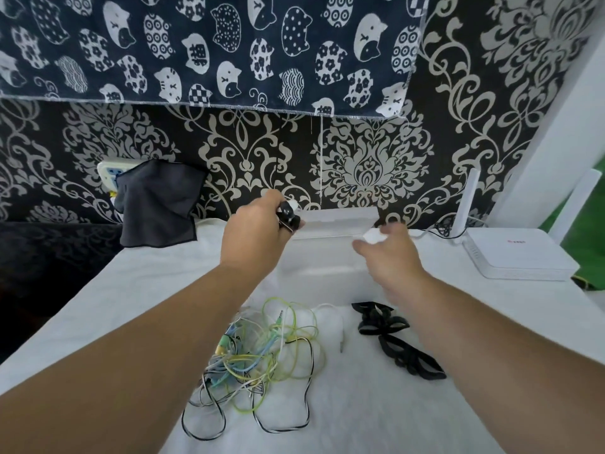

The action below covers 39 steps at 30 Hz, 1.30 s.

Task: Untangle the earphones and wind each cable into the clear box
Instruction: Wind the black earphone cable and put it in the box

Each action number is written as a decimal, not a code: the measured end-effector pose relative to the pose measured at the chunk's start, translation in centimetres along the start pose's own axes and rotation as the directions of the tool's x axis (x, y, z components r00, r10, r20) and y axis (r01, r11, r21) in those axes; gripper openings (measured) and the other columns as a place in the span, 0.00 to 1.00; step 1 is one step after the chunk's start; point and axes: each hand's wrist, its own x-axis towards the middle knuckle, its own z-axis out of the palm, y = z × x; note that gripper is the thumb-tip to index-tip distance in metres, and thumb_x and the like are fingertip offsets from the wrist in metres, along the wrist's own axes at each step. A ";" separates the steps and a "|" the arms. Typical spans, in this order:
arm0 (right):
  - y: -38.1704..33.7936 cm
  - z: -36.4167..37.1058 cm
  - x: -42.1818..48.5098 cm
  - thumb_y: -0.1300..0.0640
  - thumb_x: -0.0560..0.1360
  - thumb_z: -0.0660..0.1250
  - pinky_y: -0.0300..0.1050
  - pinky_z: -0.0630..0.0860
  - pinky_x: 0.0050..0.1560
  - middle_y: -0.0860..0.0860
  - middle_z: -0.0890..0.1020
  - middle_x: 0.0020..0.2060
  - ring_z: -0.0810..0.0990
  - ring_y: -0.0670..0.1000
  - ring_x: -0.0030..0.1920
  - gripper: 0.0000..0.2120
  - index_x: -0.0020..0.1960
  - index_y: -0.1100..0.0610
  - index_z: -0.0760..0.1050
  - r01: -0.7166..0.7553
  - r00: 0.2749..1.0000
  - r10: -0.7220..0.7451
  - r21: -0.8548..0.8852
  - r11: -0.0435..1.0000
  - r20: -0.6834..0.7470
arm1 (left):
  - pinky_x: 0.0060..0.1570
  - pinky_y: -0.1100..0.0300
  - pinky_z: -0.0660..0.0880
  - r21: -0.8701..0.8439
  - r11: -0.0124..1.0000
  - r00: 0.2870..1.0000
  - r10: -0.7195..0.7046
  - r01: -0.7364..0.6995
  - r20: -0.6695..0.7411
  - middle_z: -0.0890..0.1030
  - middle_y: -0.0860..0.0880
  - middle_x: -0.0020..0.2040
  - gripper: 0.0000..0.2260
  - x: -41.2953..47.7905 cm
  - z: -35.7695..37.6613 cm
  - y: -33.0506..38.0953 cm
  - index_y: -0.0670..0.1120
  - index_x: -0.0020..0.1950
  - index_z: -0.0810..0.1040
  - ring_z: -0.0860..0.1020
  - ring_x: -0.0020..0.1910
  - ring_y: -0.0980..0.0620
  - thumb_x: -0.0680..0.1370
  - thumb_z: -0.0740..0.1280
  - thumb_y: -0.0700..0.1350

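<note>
One router (520, 257) — right of clear box (327, 267).

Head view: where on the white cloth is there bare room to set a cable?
Bare cloth lies left of the cable tangle below the dark rag, in front between tangle and black straps, and right between straps and router. Crowded in the middle before the clear box.

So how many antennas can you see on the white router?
2. One antenna stands at the back left corner of the router; the other antenna leans further right, near the picture's edge. No others show.
</note>
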 end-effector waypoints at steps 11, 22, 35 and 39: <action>2.2 1.7 -1.3 0.62 0.78 0.59 0.39 0.67 0.51 0.54 0.67 0.71 0.76 0.54 0.60 0.27 0.77 0.55 0.64 0.167 0.978 -0.114 -0.330 0.929 0.175 | 0.51 0.48 0.76 0.130 0.898 0.889 -0.437 0.421 0.138 0.66 0.40 0.66 0.17 6.7 1.0 -0.2 0.39 0.65 0.69 0.75 0.54 0.39 0.77 0.66 0.42; 0.3 1.5 0.7 0.60 0.76 0.59 0.48 0.72 0.64 0.54 0.64 0.72 0.74 0.57 0.65 0.30 0.78 0.54 0.61 0.089 0.969 0.029 -0.452 0.887 0.247 | 0.45 0.51 0.72 0.444 0.860 0.958 0.153 -0.251 0.244 0.69 0.43 0.57 0.15 3.7 0.8 3.6 0.41 0.60 0.70 0.71 0.47 0.46 0.82 0.59 0.51; -0.3 1.1 0.8 0.58 0.71 0.60 0.52 0.80 0.50 0.57 0.68 0.65 0.79 0.58 0.51 0.40 0.80 0.42 0.50 0.132 0.953 0.020 -0.472 0.872 0.303 | 0.34 0.58 0.69 0.186 0.981 0.902 -0.034 -0.052 0.431 0.77 0.49 0.42 0.11 0.9 2.6 3.7 0.47 0.49 0.72 0.77 0.43 0.46 0.75 0.69 0.53; -0.2 1.1 0.9 0.58 0.72 0.60 0.54 0.78 0.55 0.56 0.66 0.69 0.77 0.58 0.57 0.41 0.80 0.44 0.47 0.119 0.951 0.040 -0.480 0.869 0.308 | 0.39 0.57 0.72 0.366 0.929 0.801 -0.181 -0.050 0.571 0.78 0.49 0.44 0.12 1.2 4.0 1.9 0.47 0.49 0.74 0.77 0.44 0.47 0.76 0.68 0.55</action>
